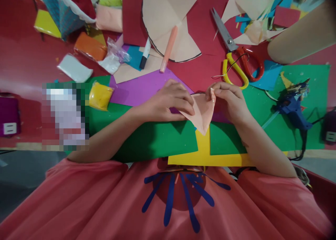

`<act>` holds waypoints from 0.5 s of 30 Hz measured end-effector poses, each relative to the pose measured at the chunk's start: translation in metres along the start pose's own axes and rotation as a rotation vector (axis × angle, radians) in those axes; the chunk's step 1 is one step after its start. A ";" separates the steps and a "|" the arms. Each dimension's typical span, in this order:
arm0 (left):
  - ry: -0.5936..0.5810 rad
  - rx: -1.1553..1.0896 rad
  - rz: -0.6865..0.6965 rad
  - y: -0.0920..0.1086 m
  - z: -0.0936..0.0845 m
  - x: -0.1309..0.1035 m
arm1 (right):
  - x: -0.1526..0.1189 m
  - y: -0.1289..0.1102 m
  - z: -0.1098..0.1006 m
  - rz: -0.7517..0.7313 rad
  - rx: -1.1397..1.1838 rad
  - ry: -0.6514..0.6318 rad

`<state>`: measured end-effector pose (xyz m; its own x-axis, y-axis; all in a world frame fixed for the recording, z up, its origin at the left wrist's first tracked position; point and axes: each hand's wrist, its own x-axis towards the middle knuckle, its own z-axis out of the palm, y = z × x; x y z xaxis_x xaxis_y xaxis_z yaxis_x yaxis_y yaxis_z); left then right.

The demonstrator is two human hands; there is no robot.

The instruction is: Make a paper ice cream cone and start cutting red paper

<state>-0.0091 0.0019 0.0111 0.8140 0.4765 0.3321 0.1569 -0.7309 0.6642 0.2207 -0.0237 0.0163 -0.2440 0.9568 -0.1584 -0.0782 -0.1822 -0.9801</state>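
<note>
Between my hands is a peach paper piece (203, 110) with a pointed lower end and a curled right edge. My left hand (174, 101) grips its left side, thumb below and fingers bent over it. On the other side, my right hand (228, 98) pinches the upper right edge between thumb and fingertips. Purple foam sheet (147, 89) and green foam sheet (157, 138) lie beneath. Just beyond the hands rest a peach marker (169, 49) and a large peach paper shape (168, 9) with a black outlined edge. Scissors (231, 44) with yellow and red handles lie half spread behind my right hand.
A blue glue gun (295, 110) with its cord sits at the right. Paper scraps (259, 9) and a beige cylinder (304, 33) fill the far right. Several clay packets, including a yellow one (100, 96), lie left. A yellow strip (204, 159) borders the near edge.
</note>
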 end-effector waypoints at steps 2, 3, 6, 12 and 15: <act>0.045 -0.055 0.014 -0.003 -0.005 0.001 | 0.000 0.000 0.001 -0.004 0.054 0.001; 0.067 -0.094 0.014 -0.005 -0.008 0.001 | 0.000 0.000 0.001 -0.005 0.081 0.000; 0.095 -0.237 -0.010 -0.007 -0.012 0.002 | 0.000 0.001 0.000 -0.007 0.099 -0.022; 0.002 -0.447 -0.137 -0.008 -0.011 0.004 | -0.003 0.002 -0.003 -0.046 -0.120 -0.193; -0.095 -0.464 -0.257 -0.005 -0.010 0.006 | -0.004 0.000 -0.001 -0.055 -0.216 -0.271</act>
<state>-0.0112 0.0135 0.0165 0.8322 0.5497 0.0725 0.1111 -0.2934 0.9495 0.2221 -0.0272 0.0168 -0.4947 0.8638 -0.0958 0.1006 -0.0526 -0.9935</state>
